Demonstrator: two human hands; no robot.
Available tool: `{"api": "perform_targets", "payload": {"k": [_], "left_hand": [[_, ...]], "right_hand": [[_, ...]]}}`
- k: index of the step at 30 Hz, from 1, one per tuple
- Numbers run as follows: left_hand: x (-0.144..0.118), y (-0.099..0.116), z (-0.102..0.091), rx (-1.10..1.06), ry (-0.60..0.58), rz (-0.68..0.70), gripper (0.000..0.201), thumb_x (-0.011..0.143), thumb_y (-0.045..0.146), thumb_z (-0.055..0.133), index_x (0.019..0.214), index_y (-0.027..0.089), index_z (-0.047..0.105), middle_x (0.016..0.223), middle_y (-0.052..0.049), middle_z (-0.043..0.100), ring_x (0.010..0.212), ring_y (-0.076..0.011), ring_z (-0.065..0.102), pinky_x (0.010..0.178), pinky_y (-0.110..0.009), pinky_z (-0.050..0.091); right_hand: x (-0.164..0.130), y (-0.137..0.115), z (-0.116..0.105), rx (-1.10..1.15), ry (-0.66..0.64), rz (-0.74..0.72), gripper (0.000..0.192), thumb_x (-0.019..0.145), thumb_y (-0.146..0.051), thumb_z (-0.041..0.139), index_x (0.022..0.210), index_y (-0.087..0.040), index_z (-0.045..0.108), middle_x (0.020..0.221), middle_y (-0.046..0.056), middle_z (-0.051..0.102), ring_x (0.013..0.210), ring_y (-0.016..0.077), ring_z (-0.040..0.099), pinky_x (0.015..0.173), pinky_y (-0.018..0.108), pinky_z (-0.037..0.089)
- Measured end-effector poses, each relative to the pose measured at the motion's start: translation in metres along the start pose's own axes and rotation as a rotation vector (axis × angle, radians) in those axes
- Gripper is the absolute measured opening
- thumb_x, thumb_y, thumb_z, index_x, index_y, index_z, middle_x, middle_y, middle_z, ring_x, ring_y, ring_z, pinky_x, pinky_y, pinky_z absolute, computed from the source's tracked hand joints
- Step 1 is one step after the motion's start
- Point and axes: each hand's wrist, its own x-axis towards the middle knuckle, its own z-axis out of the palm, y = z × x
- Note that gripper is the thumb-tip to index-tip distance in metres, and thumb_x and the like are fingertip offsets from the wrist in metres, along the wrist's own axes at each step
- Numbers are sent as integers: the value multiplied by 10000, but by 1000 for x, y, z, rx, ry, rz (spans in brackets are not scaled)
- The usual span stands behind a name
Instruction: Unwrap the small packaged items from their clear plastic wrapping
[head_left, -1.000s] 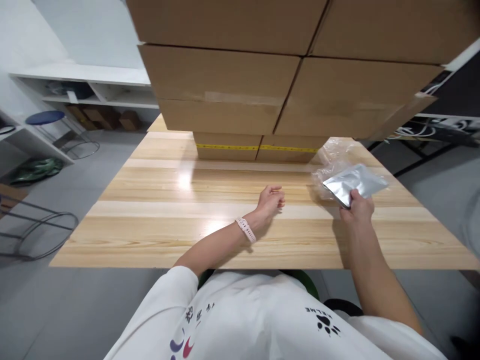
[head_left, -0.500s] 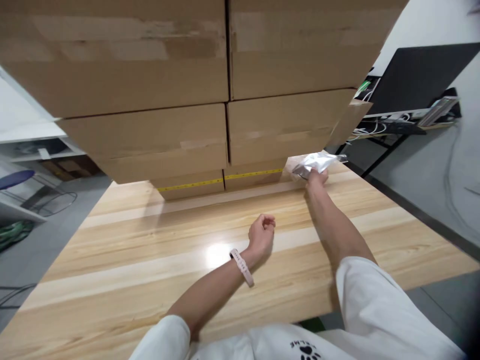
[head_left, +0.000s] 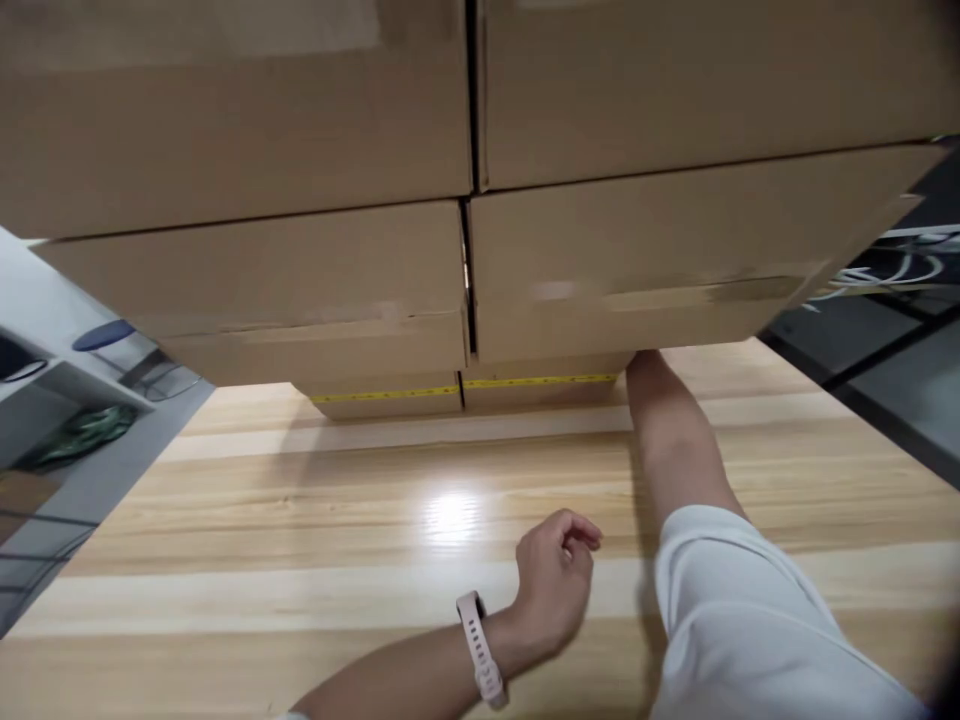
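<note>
My left hand (head_left: pixel 556 578) is held over the wooden table with its fingers curled in and nothing in them. A pale pink watch band (head_left: pixel 480 648) circles that wrist. My right forearm (head_left: pixel 671 430) reaches forward along the right side of the low back boxes, and the hand itself is hidden behind the overhanging lower right cardboard box (head_left: pixel 637 250). What the hand holds there does not show. Beside it is the lower left cardboard box (head_left: pixel 300 285). A yellow measuring tape strip (head_left: pixel 540 381) runs across the low boxes underneath.
Two more cardboard boxes, an upper left one (head_left: pixel 240 130) and an upper right one (head_left: pixel 675 90), fill the top of the view. The wooden table (head_left: pixel 337 500) spreads below. White cables (head_left: pixel 892 270) lie at the right, and a blue stool (head_left: pixel 103 335) stands at the left.
My right hand has gone forward behind the box with the silvery bag it held, and both are out of sight. The view has moved closer to the boxes. My left hand stays curled.
</note>
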Motion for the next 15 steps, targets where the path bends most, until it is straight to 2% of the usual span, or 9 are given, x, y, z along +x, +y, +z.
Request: {"api": "perform_targets", "payload": {"k": [3, 6, 11, 15], "left_hand": [[-1, 1, -1, 13, -12, -16, 291, 811, 65, 499, 851, 245, 725, 892, -15, 771, 780, -183, 653, 777, -319, 489], [-2, 1, -1, 25, -20, -22, 290, 814, 73, 503, 849, 246, 732, 891, -13, 775, 748, -178, 643, 770, -319, 488], [-2, 0, -1, 38, -19, -11, 301, 803, 58, 499, 826, 243, 735, 848, -3, 768, 740, -171, 643, 768, -307, 483], [-2, 1, -1, 64, -3, 12, 316, 790, 39, 491, 800, 238, 736, 806, 14, 757, 720, -158, 639, 753, -289, 477]], "right_hand": [[-10, 6, 3, -156, 11, -15, 417, 918, 26, 534, 1250, -184, 675, 1338, 131, 650, 1401, 252, 505, 1182, 423, 385], [-15, 7, 2, -265, 48, -11, 474, 896, 58, 449, 1259, -158, 665, 1301, 173, 667, 1356, 257, 551, 1131, 395, 419], [-19, -2, -5, -377, 100, -2, 521, 822, 104, 497, 1252, -131, 672, 1273, 206, 680, 1257, 269, 624, 1120, 417, 394], [-22, -14, -7, -366, 114, -52, 521, 816, 103, 589, 1260, -155, 673, 1309, 194, 662, 1217, 251, 640, 1057, 399, 452]]}}
